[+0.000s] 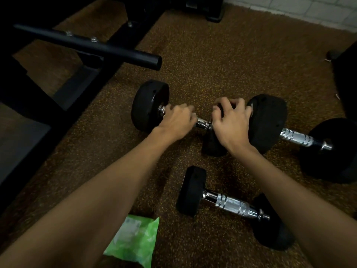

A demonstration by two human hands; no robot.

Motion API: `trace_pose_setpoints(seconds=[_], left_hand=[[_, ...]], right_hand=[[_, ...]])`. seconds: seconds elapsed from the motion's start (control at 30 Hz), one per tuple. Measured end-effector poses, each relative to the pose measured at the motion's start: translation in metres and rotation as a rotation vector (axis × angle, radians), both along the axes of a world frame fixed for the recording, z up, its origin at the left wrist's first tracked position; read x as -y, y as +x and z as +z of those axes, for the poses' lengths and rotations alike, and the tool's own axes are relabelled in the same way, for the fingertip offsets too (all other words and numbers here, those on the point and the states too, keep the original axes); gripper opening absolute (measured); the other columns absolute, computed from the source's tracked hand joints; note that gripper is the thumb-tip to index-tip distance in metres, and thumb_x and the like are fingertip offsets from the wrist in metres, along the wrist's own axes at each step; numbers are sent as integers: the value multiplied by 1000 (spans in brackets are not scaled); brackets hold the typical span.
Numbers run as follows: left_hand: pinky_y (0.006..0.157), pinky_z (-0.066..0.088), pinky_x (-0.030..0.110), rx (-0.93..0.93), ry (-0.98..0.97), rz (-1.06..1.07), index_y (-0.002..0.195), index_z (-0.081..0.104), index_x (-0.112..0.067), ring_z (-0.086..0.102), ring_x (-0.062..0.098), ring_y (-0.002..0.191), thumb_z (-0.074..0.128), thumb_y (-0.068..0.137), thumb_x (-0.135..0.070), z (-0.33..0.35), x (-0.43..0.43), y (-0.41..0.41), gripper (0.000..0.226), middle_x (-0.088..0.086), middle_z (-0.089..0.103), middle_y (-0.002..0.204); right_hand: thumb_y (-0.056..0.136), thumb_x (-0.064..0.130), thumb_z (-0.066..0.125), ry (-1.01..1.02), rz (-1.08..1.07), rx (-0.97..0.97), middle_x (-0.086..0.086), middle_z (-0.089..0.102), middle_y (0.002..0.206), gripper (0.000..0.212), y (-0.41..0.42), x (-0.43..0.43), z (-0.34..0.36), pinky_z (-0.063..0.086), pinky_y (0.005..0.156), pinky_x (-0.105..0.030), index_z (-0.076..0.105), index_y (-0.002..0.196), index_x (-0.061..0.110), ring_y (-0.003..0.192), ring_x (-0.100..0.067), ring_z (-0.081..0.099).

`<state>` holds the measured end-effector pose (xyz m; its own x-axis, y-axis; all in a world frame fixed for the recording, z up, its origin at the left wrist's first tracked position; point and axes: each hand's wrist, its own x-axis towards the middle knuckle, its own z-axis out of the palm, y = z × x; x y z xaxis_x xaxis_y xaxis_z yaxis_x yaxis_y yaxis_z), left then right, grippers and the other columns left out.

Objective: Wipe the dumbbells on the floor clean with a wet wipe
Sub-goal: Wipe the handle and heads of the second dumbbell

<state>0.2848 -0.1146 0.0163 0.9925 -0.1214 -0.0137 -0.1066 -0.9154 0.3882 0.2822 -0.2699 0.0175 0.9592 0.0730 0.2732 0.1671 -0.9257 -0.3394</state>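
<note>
Three black dumbbells with chrome handles lie on the brown speckled floor. My left hand (177, 120) is closed around the handle of the far dumbbell (149, 105), close to its left head; the hand is blurred. My right hand (231, 122) grips the top of that dumbbell's right head (212, 146), and a short piece of chrome handle shows between the hands. A second dumbbell (297, 137) lies to the right, its near head just beyond my right fingers. The third dumbbell (231, 205) lies nearer, under my right forearm. No wipe shows in either hand.
A green wet-wipe pack (135, 238) lies on the floor under my left forearm. A black bench frame with a protruding tube (123, 52) fills the left side. A dark object (345, 78) stands at the right edge, and a pale brick wall (309, 10) runs along the back.
</note>
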Motion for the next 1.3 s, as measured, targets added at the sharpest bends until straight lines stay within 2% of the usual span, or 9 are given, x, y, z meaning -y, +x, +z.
trace_pose_setpoints(seconds=[0.07,0.3,0.47,0.53,0.63,0.8,0.93,1.03,1.3], left_hand=[[96,38,43,-47,86,-11,112,58,-8,56,36,109,37,100,-27,2,1,7,31,17,61,115],[84,43,39,-164,19,-92,114,61,-17,55,34,110,46,97,-27,8,2,22,25,16,60,114],[90,49,37,-138,-173,-217,109,66,-22,59,14,100,51,96,-24,5,-21,18,20,2,67,106],[91,50,44,-206,-145,-215,116,62,-25,59,18,103,52,95,-34,9,-28,21,25,3,64,110],[89,47,38,-275,-95,-180,124,58,-24,56,22,107,53,93,-39,15,-34,25,35,3,59,109],[89,47,41,-229,-107,-137,110,64,-22,56,28,108,52,94,-34,16,-14,29,24,12,59,111],[78,46,35,-186,-188,-267,110,63,-15,59,23,99,47,97,-20,17,13,19,21,9,62,101],[74,43,31,-182,-156,-209,106,64,-14,60,24,97,48,98,-23,12,2,21,20,6,60,95],[88,49,40,-281,-78,-190,116,62,-15,57,31,109,51,95,-26,12,8,28,26,15,58,111]], right_hand=[[92,43,29,7,3,-4,-12,52,121,44,-1,0,0,19,96,-37,59,116,22,116,-30,43],[95,41,32,-2,12,3,-13,52,120,39,-2,1,0,20,96,-36,59,115,21,117,-30,43],[94,43,30,-8,0,4,-13,51,121,41,-1,1,-4,17,95,-33,59,115,23,116,-31,44],[93,43,29,-5,2,4,-13,52,121,42,0,2,-4,17,95,-33,59,115,23,116,-31,45],[93,45,27,-2,5,0,-12,52,120,44,1,2,-5,19,95,-35,59,115,23,116,-30,45],[93,43,30,43,-4,-17,-13,51,121,41,1,1,-4,24,98,-38,59,114,24,115,-31,43],[93,43,31,34,-10,-20,-15,50,123,41,1,2,-3,24,98,-37,59,117,23,116,-32,43],[94,42,32,37,-9,-19,-15,50,124,39,-1,1,-2,23,98,-37,59,116,24,115,-33,43],[96,40,36,39,-14,-14,-16,49,122,35,-2,1,-1,25,98,-39,60,116,22,115,-33,43]])
